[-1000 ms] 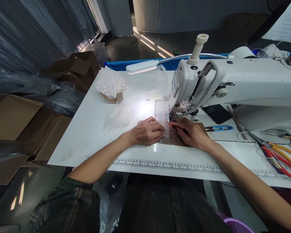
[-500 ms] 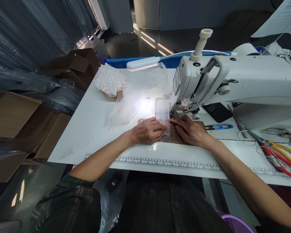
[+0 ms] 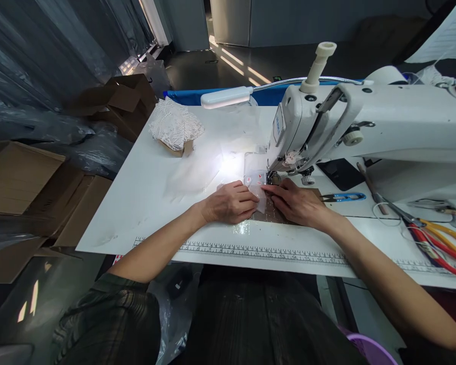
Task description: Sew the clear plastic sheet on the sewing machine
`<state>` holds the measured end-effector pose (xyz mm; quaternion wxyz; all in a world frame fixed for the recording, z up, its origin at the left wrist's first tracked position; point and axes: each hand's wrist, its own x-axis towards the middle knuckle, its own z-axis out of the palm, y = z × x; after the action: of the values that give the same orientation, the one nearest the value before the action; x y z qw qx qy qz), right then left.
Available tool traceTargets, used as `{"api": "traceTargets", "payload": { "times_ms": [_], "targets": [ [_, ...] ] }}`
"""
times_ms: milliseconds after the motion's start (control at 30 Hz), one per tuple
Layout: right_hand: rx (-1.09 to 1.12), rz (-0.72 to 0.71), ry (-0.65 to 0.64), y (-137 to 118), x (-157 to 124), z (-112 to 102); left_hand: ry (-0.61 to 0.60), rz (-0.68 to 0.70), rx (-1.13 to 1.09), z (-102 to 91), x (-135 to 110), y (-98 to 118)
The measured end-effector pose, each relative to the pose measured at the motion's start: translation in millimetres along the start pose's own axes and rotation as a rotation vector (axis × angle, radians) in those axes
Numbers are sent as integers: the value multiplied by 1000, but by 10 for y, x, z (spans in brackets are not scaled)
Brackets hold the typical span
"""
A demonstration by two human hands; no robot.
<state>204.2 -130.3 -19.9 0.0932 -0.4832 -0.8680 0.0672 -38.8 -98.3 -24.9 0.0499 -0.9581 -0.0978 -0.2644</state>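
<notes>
Head view: clear plastic piece with small red marks lies flat on the white table, near the middle of the near edge. Its far end sits under the presser foot of the sewing machine.

Left hand: palm down, fingers loosely bent, pressing the piece's left side; nothing enclosed.

Right hand: fingers extended, tips pinning the piece just before the foot; not closed on anything. Brown patch under it, possibly a second layer; glare makes it unclear.

Lamp lights the needle area. Lace bundle toward the far left corner. Blue snips just right of the right hand. Scissors at the right edge. Printed ruler runs along the near edge.
</notes>
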Motion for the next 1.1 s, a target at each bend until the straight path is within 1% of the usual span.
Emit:
{"api": "traceTargets", "payload": {
  "times_ms": [100,200,400,600,900,1100],
  "targets": [
    [137,-15,44,66,-88,20,-27,-11,-13,-4,12,2],
    [187,-40,70,85,-148,60,-27,-9,-12,-7,10,-6],
    [148,-56,109,40,-151,89,6,-22,1,0,2,-24],
    [115,-37,112,32,-146,118,8,-23,-13,16,-2,-36],
    [178,-47,112,35,-169,115,-35,-29,-52,30,-21,-57],
    [148,-52,106,11,-177,117,-53,-33,-36,33,-25,-59]
  ]
}}
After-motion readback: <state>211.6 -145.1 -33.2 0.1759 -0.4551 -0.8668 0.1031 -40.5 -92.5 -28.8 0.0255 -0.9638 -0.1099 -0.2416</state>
